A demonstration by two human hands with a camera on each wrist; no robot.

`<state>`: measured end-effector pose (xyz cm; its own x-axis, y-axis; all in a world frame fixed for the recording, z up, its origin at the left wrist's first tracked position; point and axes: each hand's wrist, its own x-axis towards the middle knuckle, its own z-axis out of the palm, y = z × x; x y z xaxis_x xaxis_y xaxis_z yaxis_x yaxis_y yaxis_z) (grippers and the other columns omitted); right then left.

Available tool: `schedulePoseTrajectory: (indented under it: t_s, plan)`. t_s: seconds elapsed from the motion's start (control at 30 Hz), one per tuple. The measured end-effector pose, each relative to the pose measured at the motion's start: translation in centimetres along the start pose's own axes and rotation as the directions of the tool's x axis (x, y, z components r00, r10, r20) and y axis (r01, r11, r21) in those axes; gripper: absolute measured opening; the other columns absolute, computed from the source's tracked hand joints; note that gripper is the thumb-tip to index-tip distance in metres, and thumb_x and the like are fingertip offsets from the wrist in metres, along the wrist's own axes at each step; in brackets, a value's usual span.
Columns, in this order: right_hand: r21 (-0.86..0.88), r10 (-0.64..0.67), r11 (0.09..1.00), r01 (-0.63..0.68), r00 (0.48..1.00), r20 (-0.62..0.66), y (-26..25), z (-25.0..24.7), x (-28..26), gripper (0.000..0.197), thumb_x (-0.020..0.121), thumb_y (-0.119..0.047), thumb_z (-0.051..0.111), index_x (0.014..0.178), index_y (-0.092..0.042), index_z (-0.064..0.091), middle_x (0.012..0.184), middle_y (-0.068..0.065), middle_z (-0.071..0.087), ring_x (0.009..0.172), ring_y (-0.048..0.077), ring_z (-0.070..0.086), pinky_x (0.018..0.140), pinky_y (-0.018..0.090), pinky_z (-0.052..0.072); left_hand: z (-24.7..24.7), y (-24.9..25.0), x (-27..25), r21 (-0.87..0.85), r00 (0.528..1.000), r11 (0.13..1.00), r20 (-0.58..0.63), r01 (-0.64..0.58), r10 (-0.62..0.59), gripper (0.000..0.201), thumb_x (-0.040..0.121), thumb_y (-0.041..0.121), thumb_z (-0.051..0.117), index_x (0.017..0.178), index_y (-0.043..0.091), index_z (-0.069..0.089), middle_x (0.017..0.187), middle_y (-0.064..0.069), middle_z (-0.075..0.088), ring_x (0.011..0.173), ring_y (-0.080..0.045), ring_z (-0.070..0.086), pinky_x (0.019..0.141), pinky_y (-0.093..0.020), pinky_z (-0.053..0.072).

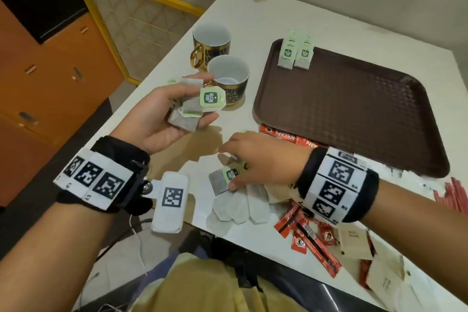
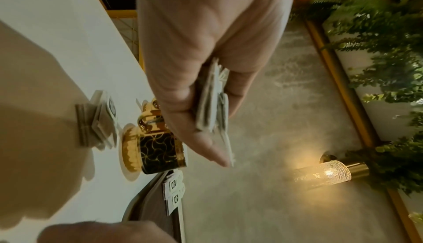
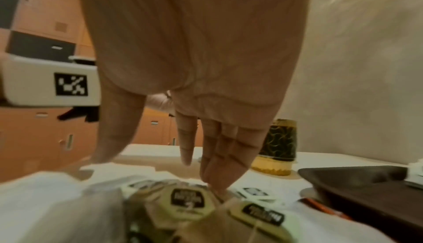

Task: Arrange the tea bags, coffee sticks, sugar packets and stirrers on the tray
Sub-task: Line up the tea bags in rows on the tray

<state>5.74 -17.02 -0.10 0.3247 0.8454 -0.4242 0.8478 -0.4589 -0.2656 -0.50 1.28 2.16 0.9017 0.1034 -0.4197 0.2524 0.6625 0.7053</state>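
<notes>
My left hand (image 1: 202,99), palm up above the table's left edge, grips a stack of grey tea bags (image 1: 184,119) with green tags; the stack (image 2: 210,102) sits pinched between thumb and fingers. My right hand (image 1: 231,164) reaches down onto a loose pile of tea bags (image 1: 235,208) at the front edge. Its straight fingertips (image 3: 215,183) touch a tagged bag (image 3: 186,203), the thumb spread apart. The brown tray (image 1: 354,114) holds two tea bags (image 1: 295,52) in its far-left corner. Red coffee sticks (image 1: 306,225), beige sugar packets (image 1: 354,238) and thin red stirrers (image 1: 455,195) lie on the table.
Two black-and-gold mugs (image 1: 211,43) (image 1: 229,78) stand left of the tray, close behind my left hand. More coffee sticks (image 1: 281,134) lie against the tray's near-left edge. Orange cabinets (image 1: 50,71) and a yellow-framed screen (image 1: 141,15) stand beyond the table's left side.
</notes>
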Motion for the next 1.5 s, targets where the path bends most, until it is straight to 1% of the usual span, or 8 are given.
schedulePoseTrajectory:
  t_s: [0.1,0.3,0.53,0.7,0.87,1.2,1.4,1.5]
  plan:
    - [-0.046,0.039,0.998,-0.039,0.999,-0.001,-0.1,0.5,1.4,0.041,0.081,-0.028,0.073,0.116,-0.016,0.056,0.101,0.0,0.045,0.094,0.019,0.045,0.074,0.031,0.041,-0.3,0.0,-0.7,-0.021,1.0,1.0,-0.022,0.002,-0.002,0.038,0.097,0.006,0.043,0.128,0.013,0.062,0.122,-0.015,0.068,0.108,-0.03,0.068,0.072,-0.034,0.062]
    - [0.254,0.038,0.967,-0.014,0.995,-0.09,1.2,-1.0,1.9,0.015,0.081,-0.014,0.075,0.096,-0.012,0.07,0.091,-0.003,0.061,0.079,0.011,0.054,0.064,0.018,0.039,-0.5,-0.2,-1.6,-0.006,0.996,1.0,-0.088,-0.008,0.007,0.034,0.097,0.006,0.045,0.124,0.011,0.064,0.123,-0.015,0.067,0.105,-0.03,0.069,0.066,-0.034,0.062]
    - [0.631,0.055,0.775,0.038,0.99,-0.127,3.4,-4.6,-0.3,0.005,0.082,-0.007,0.074,0.085,-0.003,0.071,0.082,0.024,0.068,0.064,0.02,0.057,0.063,0.031,0.049,-0.6,0.2,-1.8,-0.039,0.992,0.999,-0.129,-0.016,0.011,0.031,0.097,0.006,0.045,0.117,0.012,0.068,0.118,-0.014,0.07,0.097,-0.031,0.072,0.062,-0.033,0.062]
    - [0.293,0.105,0.951,-0.105,0.994,0.014,3.2,-2.1,-0.7,0.023,0.076,-0.026,0.081,0.094,-0.016,0.071,0.086,0.001,0.069,0.075,0.013,0.061,0.069,0.024,0.048,-0.4,-0.1,-1.3,-0.036,0.992,0.999,-0.122,0.019,-0.023,0.032,0.098,0.007,0.044,0.122,0.011,0.065,0.121,-0.015,0.068,0.104,-0.031,0.069,0.066,-0.034,0.062]
    - [0.11,0.125,0.986,-0.128,0.991,0.04,1.7,0.0,-0.2,0.046,0.076,-0.034,0.08,0.114,-0.017,0.06,0.102,-0.001,0.064,0.089,0.018,0.059,0.08,0.036,0.052,0.3,-0.7,-0.6,-0.008,0.992,0.999,-0.116,0.054,-0.054,0.033,0.098,0.007,0.045,0.125,0.01,0.064,0.122,-0.018,0.067,0.106,-0.032,0.068,0.07,-0.034,0.061]
    - [0.306,0.034,0.952,0.001,0.994,-0.108,3.2,-4.7,-2.2,0.018,0.081,-0.024,0.077,0.097,-0.018,0.071,0.086,-0.004,0.068,0.072,0.005,0.057,0.072,0.03,0.046,0.4,-0.9,-0.4,0.004,0.988,0.998,-0.142,0.063,-0.062,0.029,0.098,0.006,0.046,0.118,0.011,0.066,0.122,-0.016,0.068,0.108,-0.03,0.067,0.072,-0.035,0.06]
    - [0.176,-0.189,0.974,0.146,0.947,0.26,0.1,-4.1,-3.8,0.023,0.08,-0.025,0.077,0.1,-0.019,0.07,0.111,-0.005,0.062,0.101,0.012,0.057,0.091,0.034,0.046,0.5,-0.8,-0.3,0.001,0.989,0.998,-0.137,0.057,-0.057,0.03,0.098,0.006,0.045,0.121,0.01,0.064,0.121,-0.017,0.067,0.109,-0.029,0.067,0.071,-0.034,0.061]
    - [0.067,-0.274,0.962,0.266,0.92,0.281,-0.7,-0.8,-3.5,0.026,0.079,-0.021,0.076,0.104,-0.021,0.072,0.132,-0.003,0.048,0.119,0.015,0.044,0.095,0.037,0.045,0.6,-0.8,-0.2,0.004,0.989,0.999,-0.139,0.053,-0.052,0.029,0.098,0.006,0.046,0.119,0.01,0.065,0.121,-0.017,0.067,0.108,-0.03,0.067,0.07,-0.034,0.06]
